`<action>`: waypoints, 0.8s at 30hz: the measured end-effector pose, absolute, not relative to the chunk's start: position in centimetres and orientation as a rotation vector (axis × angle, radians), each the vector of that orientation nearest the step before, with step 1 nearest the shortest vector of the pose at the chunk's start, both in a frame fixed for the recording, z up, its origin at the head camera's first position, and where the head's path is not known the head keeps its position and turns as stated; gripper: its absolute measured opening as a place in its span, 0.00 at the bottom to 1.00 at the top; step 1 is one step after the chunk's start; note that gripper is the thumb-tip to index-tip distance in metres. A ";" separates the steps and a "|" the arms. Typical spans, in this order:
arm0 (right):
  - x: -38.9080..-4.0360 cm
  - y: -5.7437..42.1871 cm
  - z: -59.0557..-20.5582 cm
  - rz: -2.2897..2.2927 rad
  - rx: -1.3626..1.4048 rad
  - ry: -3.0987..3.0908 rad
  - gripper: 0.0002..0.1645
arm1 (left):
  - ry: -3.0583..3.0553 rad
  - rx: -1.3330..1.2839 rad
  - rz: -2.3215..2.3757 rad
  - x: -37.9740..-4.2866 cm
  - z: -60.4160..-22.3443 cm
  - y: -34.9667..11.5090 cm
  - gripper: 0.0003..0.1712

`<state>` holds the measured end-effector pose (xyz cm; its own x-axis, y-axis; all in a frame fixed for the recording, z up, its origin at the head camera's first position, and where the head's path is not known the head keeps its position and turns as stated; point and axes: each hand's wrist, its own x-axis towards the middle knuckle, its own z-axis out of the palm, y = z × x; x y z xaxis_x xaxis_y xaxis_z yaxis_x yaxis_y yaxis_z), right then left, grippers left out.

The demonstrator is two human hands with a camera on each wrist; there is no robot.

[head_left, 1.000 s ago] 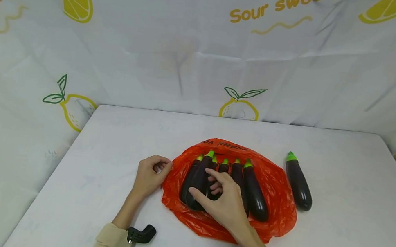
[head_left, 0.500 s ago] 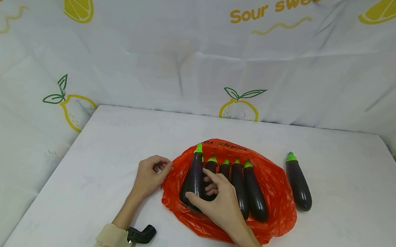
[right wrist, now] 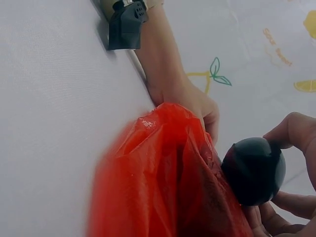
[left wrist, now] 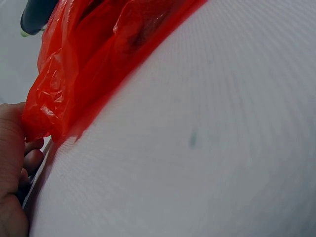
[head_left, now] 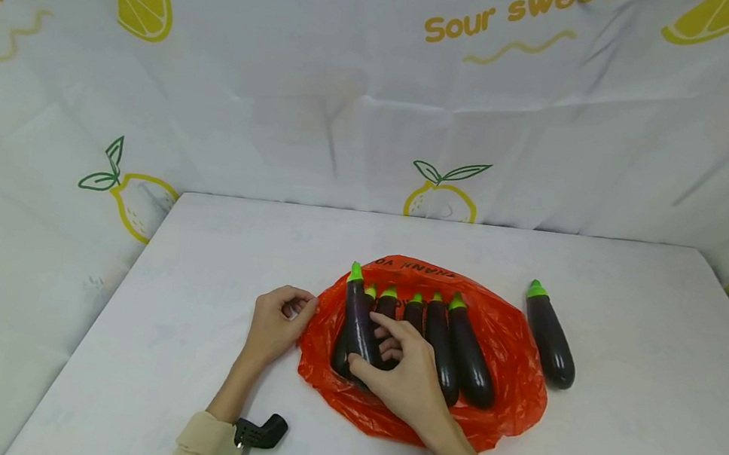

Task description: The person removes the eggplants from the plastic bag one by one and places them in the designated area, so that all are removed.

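Observation:
Against the left edge of a red plastic bag (head_left: 515, 390), my left hand (head_left: 277, 327) pinches a fold of the film; the left wrist view shows the bunched film (left wrist: 49, 103) between thumb and fingers. My right hand (head_left: 413, 378) holds a dark purple eggplant (head_left: 359, 325) with a green cap, thumb on one side and fingers on the other. In the right wrist view the rounded end of this eggplant (right wrist: 254, 170) stands above the bag's rim. Several more eggplants (head_left: 467, 358) lie side by side in the bag, some partly hidden by the right hand.
One loose eggplant (head_left: 550, 338) lies on the white table (head_left: 642, 413), just right of the bag. A white curtain (head_left: 273, 80) with lemon prints hangs behind the table's back edge. Black wrist cameras (head_left: 260, 431) sit at both cuffs.
The eggplant in my right hand has shifted left over the one beneath it, its green cap swinging left and away from me. My left hand stays at the bag's edge.

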<state>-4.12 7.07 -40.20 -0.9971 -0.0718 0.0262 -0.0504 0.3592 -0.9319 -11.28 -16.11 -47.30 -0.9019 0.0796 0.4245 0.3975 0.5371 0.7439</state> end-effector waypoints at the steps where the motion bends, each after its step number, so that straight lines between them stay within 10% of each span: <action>1: -4.1 7.1 -40.2 -1.784 -0.116 2.567 0.34 | -2.438 -0.394 -1.306 -11.3 -47.3 -16.1 0.03; 24: -4.2 10.6 -39.2 -1.926 -0.147 2.662 0.30 | -2.453 -0.372 -1.334 -11.2 -47.0 -16.0 0.03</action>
